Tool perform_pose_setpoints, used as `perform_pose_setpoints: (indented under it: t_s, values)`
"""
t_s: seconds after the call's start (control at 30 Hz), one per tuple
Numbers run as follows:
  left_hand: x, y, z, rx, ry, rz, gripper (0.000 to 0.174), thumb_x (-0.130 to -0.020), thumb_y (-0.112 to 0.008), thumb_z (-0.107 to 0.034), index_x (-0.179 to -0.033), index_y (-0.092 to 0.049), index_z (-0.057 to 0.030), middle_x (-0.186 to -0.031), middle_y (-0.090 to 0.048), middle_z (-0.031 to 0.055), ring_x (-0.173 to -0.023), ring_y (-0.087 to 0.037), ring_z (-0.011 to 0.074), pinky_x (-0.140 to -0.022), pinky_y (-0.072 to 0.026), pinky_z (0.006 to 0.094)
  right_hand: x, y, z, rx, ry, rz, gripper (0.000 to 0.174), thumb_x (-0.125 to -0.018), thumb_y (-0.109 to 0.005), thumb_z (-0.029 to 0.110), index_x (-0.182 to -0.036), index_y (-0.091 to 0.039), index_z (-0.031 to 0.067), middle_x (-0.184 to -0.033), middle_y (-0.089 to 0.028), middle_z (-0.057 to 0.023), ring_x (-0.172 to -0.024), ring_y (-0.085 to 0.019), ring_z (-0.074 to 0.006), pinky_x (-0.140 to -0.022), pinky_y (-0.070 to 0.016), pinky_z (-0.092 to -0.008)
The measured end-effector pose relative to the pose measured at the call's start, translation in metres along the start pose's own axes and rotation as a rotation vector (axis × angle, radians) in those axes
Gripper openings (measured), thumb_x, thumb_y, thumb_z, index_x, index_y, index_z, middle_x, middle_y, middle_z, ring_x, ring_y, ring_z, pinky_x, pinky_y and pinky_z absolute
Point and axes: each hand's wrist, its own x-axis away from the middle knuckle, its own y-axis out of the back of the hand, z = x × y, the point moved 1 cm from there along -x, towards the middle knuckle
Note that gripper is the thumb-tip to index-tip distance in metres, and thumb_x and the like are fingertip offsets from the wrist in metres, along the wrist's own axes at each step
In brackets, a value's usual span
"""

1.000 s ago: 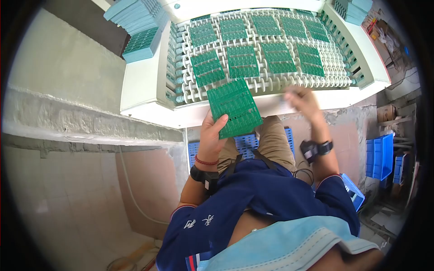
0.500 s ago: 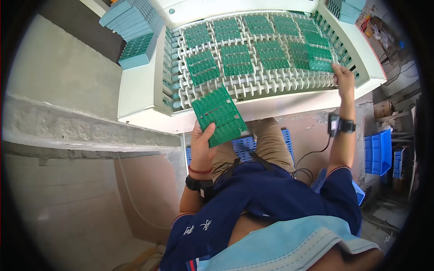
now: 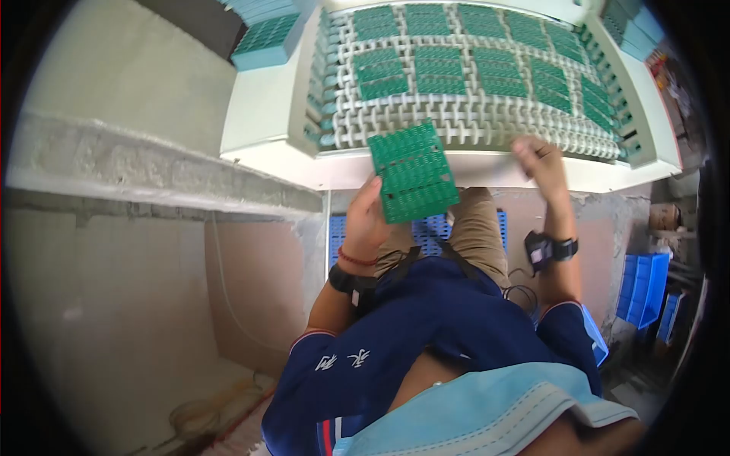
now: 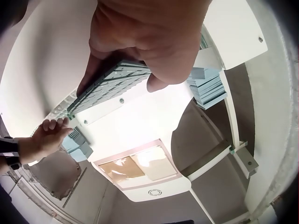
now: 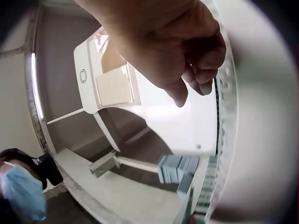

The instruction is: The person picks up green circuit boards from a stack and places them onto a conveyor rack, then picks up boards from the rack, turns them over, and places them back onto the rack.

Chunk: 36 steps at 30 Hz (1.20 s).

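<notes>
Before the near rim of the white machine frame (image 3: 266, 137), grips a stack of green circuit boards (image 3: 417, 173) in the left hand (image 3: 366, 222), with thumb at the left edge and fingers closed round from the far side, as seen in the left wrist view. Tilts slightly in the head view and overlaps the near rim; cannot confirm contact between stack and frame. Bears a red bracelet (image 3: 357, 258) and a black wrist device (image 3: 350, 280) just below that hand.

To the right, well apart from the stack, hovers with the right hand (image 3: 541, 163) near the frame's front rim. Curls loosely, about half open, with nothing visible in grasp; blurs in the head view. Carries another black device (image 3: 541, 251) on that wrist.

Beyond both hands, lie flat on the roller conveyor (image 3: 471, 114) in 2 visible rows of 5: 10 green boards (image 3: 439, 70), spaced apart. Are cut by the picture's top edge in places; cannot count any farther back.

On the frame's left side, stands 1 light blue stack (image 3: 262, 44) with a green grid-like top; on the right side, 1 more bluish stack (image 3: 631, 30). Below the frame, shows a blue perforated mat (image 3: 433, 228) around tan trousers (image 3: 479, 232). At far right, sits a blue crate (image 3: 642, 289).
</notes>
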Motion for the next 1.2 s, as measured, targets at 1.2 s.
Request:
perform_pose_setpoints:
  t_s: [1.2]
  values:
    - [-0.081,0.004,-0.038,-2.141,-0.888,-0.21,0.054,-0.073,-0.064,-0.026,-0.114,-0.046,0.0031,-0.116,-0.046,0.0186,-0.108,-0.039,0.034,-0.091,-0.0288,0.0451,-0.034,0.024,0.014,0.201,-0.069,-0.152,0.026,-0.077,-0.063,0.02,-0.064,-0.061,-0.002,-0.047,-0.047,0.0001,-0.038,-0.038,-0.0059,-0.035,-0.027,-0.0232]
